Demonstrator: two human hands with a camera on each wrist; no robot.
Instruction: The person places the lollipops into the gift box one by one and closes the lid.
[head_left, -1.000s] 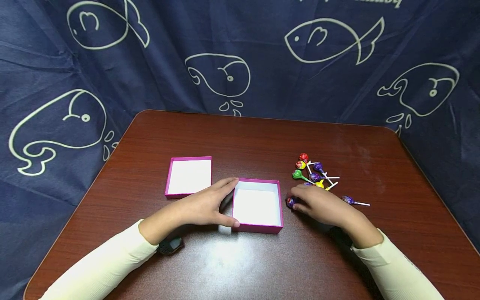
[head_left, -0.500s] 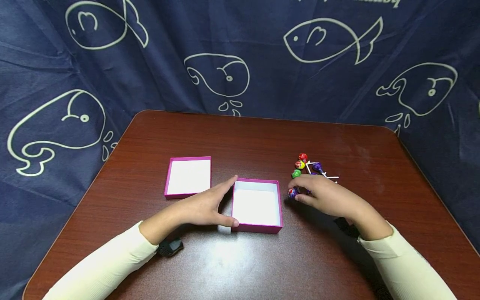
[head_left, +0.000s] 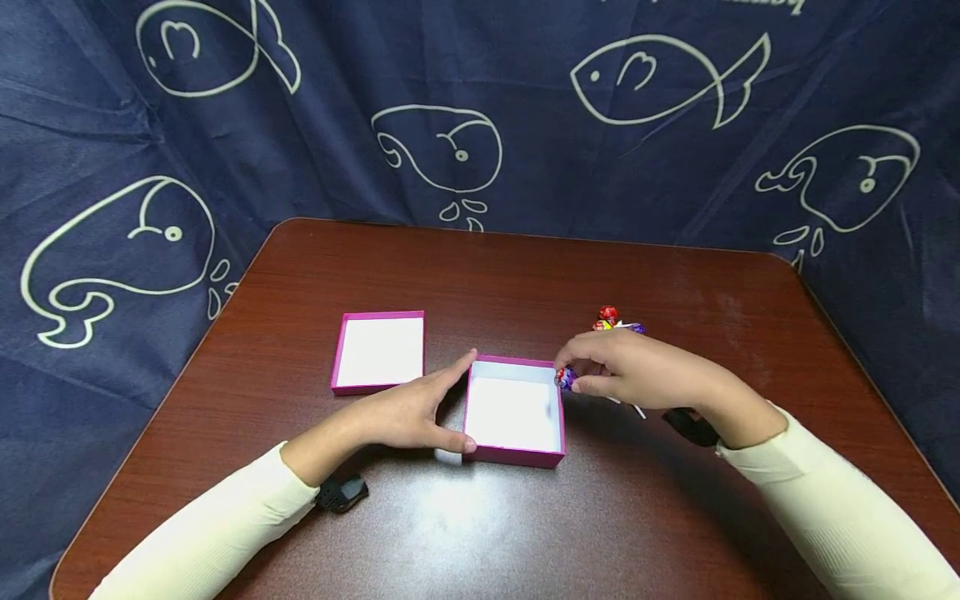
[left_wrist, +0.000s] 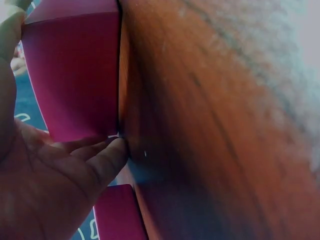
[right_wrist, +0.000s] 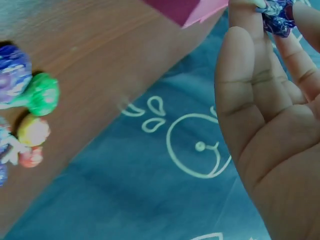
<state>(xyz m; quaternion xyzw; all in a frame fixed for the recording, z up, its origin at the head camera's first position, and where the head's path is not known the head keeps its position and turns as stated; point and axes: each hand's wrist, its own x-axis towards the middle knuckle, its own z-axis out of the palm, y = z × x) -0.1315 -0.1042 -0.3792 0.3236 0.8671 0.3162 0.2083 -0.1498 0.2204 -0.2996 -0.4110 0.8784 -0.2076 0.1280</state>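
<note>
My left hand (head_left: 408,415) holds a pink box (head_left: 517,457) with a white inside by its left side. Its thumb is at the front corner and a finger at the back corner; the left wrist view shows the box's outer wall (left_wrist: 75,75) between them. My right hand (head_left: 648,371) pinches a lollipop (head_left: 566,379) by its purple-blue wrapped head, right at the box's right rim. In the right wrist view that lollipop (right_wrist: 278,17) sits between thumb and fingertips. Other lollipops (head_left: 607,315) lie partly hidden behind the right hand.
A shallow pink lid (head_left: 379,354), white inside, lies left of the box. The right wrist view shows a green lollipop (right_wrist: 44,94) among several others on the brown table (head_left: 525,275). A dark blue cloth (head_left: 525,167) with fish drawings hangs behind.
My right hand has picked the purple-blue lollipop up from beside the pile and carried it left to the box's right rim. The left hand and the box stay in place.
</note>
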